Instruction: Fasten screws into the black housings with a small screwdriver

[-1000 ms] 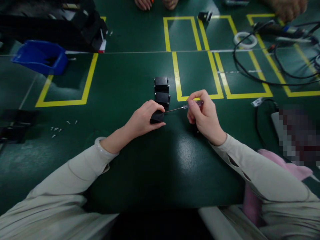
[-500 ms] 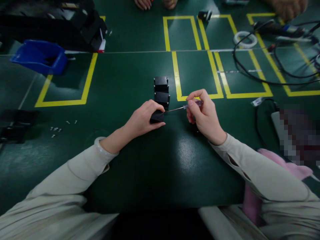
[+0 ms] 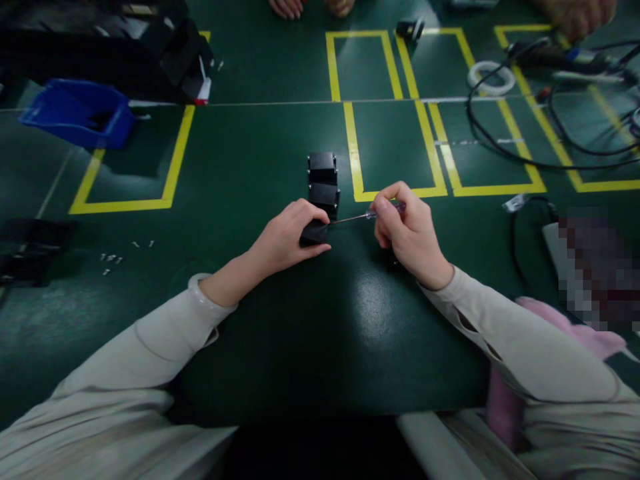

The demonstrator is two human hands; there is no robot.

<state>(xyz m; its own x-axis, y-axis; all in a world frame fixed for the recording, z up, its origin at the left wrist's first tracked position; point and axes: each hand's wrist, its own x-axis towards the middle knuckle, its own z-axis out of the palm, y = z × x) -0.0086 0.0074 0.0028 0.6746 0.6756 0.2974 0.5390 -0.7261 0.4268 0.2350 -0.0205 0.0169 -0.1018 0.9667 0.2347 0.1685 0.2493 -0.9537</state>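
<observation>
The left hand [image 3: 285,239] clamps a small black box [image 3: 314,233] against the counter [image 3: 280,333], steadying it; the right hand [image 3: 407,233], at three o'clock, pinches a slim screwdriver [image 3: 365,215], tip meeting the box; two more boxes [image 3: 323,181] wait at twelve o'clock.

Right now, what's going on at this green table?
A person in a pale long-sleeved top is working on a small black block. The left hand grips it on the green table, while the right hand holds a thin screwdriver with its tip at the block's side. Two more black blocks sit just behind. A blue bin lies far left, cables far right, and other people's hands show at the far edge.
</observation>
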